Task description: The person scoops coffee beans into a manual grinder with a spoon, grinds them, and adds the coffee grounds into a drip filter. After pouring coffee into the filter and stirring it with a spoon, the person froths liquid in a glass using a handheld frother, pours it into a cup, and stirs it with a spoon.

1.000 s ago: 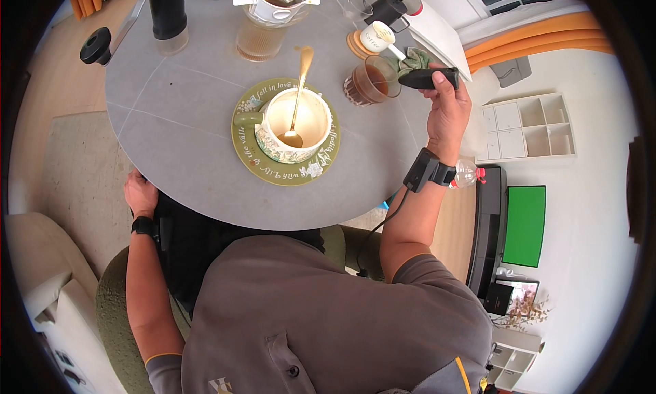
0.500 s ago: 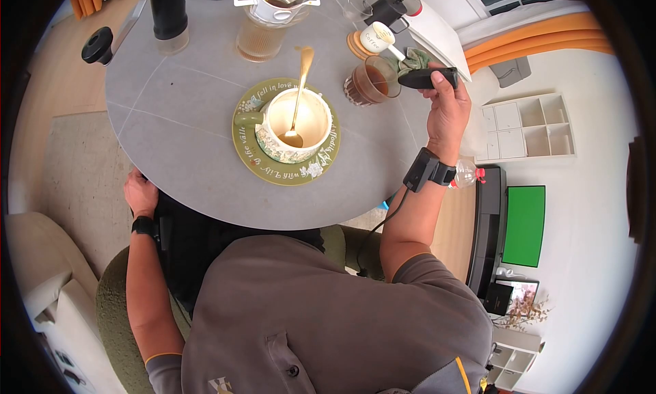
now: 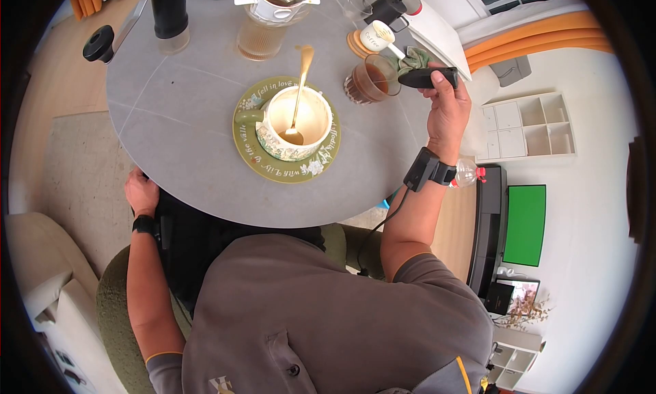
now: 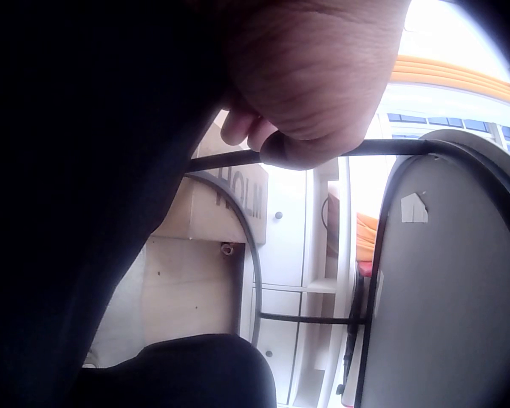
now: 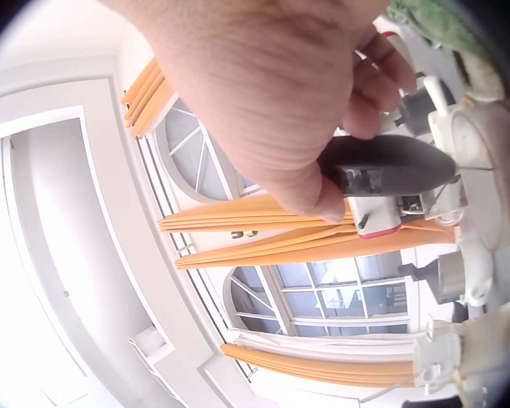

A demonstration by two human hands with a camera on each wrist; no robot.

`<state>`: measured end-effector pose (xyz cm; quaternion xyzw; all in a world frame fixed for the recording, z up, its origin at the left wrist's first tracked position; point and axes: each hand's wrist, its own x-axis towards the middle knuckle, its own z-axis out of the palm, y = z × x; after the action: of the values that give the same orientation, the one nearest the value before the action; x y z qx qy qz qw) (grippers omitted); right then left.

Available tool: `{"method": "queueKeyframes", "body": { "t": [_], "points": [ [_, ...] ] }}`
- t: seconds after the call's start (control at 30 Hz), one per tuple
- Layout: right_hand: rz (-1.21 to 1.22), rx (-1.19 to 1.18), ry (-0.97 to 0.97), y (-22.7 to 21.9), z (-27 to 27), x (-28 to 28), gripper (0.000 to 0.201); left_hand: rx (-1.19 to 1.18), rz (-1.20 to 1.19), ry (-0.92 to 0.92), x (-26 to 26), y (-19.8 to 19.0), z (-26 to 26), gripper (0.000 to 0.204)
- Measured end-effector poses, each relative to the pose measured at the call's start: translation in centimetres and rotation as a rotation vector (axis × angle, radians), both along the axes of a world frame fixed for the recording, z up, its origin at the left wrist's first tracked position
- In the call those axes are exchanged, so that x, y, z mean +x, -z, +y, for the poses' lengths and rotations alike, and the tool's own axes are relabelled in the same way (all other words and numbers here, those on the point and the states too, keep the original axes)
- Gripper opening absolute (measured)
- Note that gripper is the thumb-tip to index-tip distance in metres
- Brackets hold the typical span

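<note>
My right hand (image 3: 449, 112) grips a black handheld tool (image 3: 428, 78) at the table's right side. From its tip a thin wire reaches to the glass of brown liquid (image 5: 503, 183) in the right wrist view. My left hand (image 3: 142, 193) is low beside my dark trousers, near the table's left edge. In the left wrist view its fingers (image 4: 245, 127) are loosely curled, partly hidden, by a thin black bar or cable. A floral cup (image 3: 294, 127) stands on a green saucer (image 3: 247, 148) with a gold spoon (image 3: 298, 93) leaning in it.
Behind the cup stand a ribbed glass (image 3: 261, 40) with a white dripper (image 3: 275, 10) and a dark cylinder (image 3: 169, 15). A coffee mug (image 3: 377, 36), a black kettle (image 3: 387, 10) and a green cloth (image 3: 415, 58) are near the right hand.
The head view has shifted very slightly, moving the near table edge and saucer up a little in it. Both hands keep their places, and the right hand still holds the black tool.
</note>
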<state>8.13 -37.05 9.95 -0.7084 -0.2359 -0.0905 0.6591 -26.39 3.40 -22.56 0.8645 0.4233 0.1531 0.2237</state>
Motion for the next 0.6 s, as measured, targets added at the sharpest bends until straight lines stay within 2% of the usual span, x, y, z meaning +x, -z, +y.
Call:
{"method": "queueKeyframes", "body": {
  "t": [0.6],
  "points": [
    [0.007,-0.019,-0.031,0.3,-0.62,0.51,0.03,0.001,0.007,0.01,-0.04,-0.14,-0.06,0.032]
  ]
}}
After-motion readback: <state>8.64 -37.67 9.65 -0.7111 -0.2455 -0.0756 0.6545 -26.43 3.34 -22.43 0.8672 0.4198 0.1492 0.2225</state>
